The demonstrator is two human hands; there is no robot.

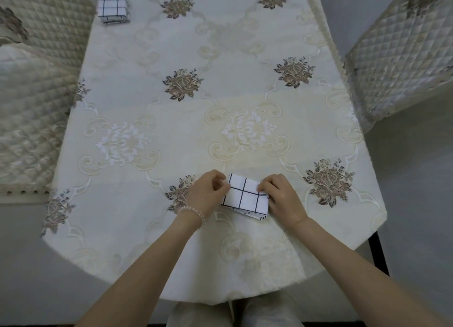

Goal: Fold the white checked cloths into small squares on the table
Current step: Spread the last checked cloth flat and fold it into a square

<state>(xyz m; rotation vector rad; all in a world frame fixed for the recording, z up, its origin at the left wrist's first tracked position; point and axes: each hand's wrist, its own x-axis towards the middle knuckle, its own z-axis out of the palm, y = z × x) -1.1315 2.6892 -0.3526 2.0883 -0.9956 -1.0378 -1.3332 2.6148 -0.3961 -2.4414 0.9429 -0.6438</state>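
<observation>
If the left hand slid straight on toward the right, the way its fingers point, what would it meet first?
The left hand already pinches the left edge of the folded checked cloth, so it would press into that cloth first. The right hand, holding the opposite edge, comes next.

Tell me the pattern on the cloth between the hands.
White folded cloth with dark grid lines, head view.

Both folded cloths, the near one (245,196) and the far one (113,7), are white with dark grid lines. The tabletop (220,93) wears cream cloth with brown roses; the chair covers (397,56) are quilted cream.
</observation>
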